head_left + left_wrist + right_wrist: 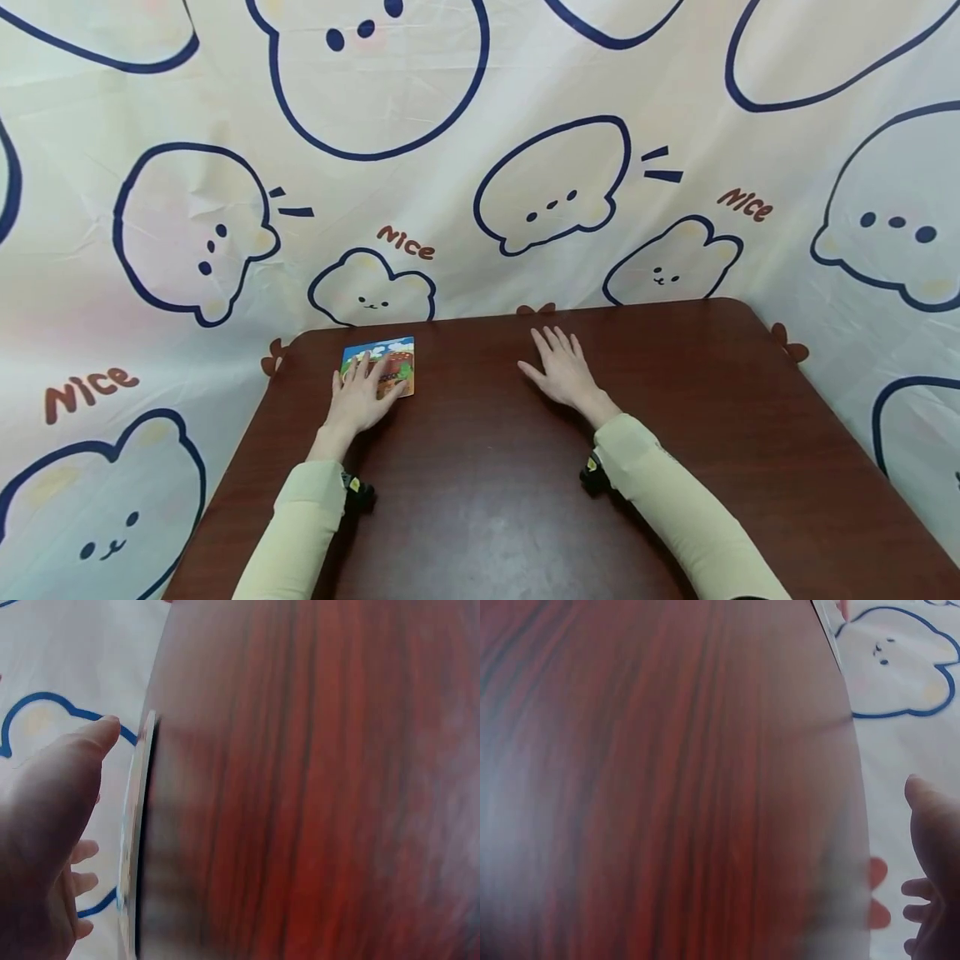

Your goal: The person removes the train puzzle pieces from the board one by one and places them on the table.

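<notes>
Head feed: I saw the left hand [358, 408] over a thin cartoon-picture board [401, 360] near the far left corner of the dark wood-grain table [480, 467], fingers spread, released. Right hand [564, 377] was well apart from it, near the far edge, also spread and released; couldn't tell if it touched wood. Bear-print fabric [450, 200] hung behind.

Left wrist feed: I got the board edge-on, flat on the table, thumb uncurled just above.

Right wrist feed: thumb and fingers loose, against the fabric.
</notes>
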The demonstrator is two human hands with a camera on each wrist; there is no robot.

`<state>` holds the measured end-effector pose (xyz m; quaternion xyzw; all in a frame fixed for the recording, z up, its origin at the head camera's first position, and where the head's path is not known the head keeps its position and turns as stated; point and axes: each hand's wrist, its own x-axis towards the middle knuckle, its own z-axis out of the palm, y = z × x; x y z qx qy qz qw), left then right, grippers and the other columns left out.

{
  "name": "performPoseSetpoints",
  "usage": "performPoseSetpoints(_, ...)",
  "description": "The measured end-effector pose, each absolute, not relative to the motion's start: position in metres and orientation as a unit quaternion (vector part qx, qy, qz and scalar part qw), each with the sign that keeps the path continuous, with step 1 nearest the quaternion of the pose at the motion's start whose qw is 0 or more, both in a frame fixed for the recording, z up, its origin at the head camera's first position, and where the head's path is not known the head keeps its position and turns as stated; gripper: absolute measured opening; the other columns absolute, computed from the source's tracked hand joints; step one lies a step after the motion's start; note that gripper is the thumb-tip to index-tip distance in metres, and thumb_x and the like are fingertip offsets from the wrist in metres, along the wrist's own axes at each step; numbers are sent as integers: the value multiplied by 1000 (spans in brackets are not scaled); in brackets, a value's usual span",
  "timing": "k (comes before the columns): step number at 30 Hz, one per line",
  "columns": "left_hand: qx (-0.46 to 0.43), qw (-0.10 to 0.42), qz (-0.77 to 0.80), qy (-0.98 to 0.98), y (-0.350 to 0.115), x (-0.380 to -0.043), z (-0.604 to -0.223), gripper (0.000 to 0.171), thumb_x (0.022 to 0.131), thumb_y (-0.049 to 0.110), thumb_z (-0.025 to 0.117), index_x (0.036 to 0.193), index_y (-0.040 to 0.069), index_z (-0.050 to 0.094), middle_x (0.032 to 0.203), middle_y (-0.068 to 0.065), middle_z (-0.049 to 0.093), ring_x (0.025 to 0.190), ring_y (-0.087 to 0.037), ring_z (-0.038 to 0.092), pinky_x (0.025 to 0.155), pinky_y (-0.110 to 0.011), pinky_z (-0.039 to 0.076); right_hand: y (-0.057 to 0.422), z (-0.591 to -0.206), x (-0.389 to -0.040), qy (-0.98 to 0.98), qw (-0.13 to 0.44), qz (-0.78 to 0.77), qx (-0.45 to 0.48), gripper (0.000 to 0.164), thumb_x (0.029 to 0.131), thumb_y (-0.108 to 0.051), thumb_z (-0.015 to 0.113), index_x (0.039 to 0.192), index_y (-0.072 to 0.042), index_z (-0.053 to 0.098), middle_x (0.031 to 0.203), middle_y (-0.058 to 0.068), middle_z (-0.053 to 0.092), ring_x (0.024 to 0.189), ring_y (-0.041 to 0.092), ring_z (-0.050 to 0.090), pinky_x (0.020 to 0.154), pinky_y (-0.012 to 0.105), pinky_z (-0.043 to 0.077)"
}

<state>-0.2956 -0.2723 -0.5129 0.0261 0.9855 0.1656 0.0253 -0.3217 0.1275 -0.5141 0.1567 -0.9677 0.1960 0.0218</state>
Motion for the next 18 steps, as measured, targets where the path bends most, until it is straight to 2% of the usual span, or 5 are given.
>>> performPoseSetpoints(6,20,32,144,989,-286,-300,-510,91,109,69,48,176,11,26,181,-33,13,169,-57,8,135,-77,2,98,-519,-322,-964,2,204,170,81,114,-56,52,175,-8,28,180,23,30,171,44,21,139,66,15)
performPoseSetpoints(18,19,58,156,986,-308,-309,-511,100,107,72,47,174,2,22,181,-35,10,170,-55,6,137,-73,4,64,-529,-314,-958,-11,201,204,77,114,-54,53,174,-10,32,180,21,33,170,43,25,139,64,18)
